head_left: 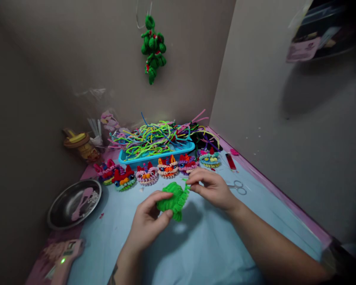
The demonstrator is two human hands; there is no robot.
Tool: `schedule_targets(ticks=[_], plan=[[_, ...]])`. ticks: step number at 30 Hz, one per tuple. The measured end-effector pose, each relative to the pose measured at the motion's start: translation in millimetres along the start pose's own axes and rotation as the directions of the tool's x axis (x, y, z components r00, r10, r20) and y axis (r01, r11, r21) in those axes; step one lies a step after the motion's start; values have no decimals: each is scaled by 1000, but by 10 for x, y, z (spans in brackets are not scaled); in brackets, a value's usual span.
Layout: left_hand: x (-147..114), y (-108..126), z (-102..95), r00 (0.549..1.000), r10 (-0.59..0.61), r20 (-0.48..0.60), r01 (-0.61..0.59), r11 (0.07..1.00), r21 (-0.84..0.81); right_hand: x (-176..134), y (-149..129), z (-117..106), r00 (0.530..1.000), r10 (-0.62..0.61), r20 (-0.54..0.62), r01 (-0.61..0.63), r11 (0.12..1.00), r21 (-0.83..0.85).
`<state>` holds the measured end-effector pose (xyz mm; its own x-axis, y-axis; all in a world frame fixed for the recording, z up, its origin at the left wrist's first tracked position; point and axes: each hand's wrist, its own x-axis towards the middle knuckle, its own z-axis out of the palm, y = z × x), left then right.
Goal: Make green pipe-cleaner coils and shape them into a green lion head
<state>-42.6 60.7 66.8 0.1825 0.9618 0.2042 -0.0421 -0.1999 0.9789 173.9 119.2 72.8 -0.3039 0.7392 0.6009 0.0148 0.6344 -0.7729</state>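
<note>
A bright green fuzzy pipe-cleaner piece (172,198), rounded with a ruffled edge, is held above the blue table cover. My left hand (150,219) grips it from the left, with the thumb below and a finger across its top. At its upper right, my right hand (209,186) pinches the tip of a green strand that runs off the ruffled edge. Just beyond the hands stands a row of finished pipe-cleaner animal heads, among them an orange and cream one (167,166) and a red and green one (124,178).
Behind the row, a blue tray (157,157) overflows with colourful pipe cleaners. Scissors (239,187) and a red lighter (230,161) lie to the right. A metal bowl (55,219) and a pink device (67,261) with a green light are at left. Green pipe-cleaner work (152,47) hangs on the wall.
</note>
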Motion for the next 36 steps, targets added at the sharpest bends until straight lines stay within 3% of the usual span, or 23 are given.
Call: schedule_targets(ticks=[5,11,16,25,28,31,34,36], plan=[[-20,42,-6,992,105,63,-110,991,77,6,-34,50,994,-106,28,108,989,-101],[-31,48,-24,978,149,144,-167,978,122,-13,-67,65,982,-190,13,190,971,-143],[-27,69,-35,956,170,240,-210,966,153,1,-79,37,979,-198,56,204,969,-137],[-24,72,-44,945,151,291,-192,974,118,35,-83,-1,971,-189,148,205,973,-106],[-29,59,-50,941,110,321,-137,989,62,35,-44,-20,976,-95,195,92,995,23],[-27,49,-52,926,68,372,-72,997,-2,12,46,-24,940,88,329,-193,933,302],[-20,42,-43,906,54,420,-23,997,-79,-44,177,28,835,200,512,-500,664,556],[-17,38,-35,897,40,440,13,993,-118,-89,254,87,775,219,593,-615,480,626]])
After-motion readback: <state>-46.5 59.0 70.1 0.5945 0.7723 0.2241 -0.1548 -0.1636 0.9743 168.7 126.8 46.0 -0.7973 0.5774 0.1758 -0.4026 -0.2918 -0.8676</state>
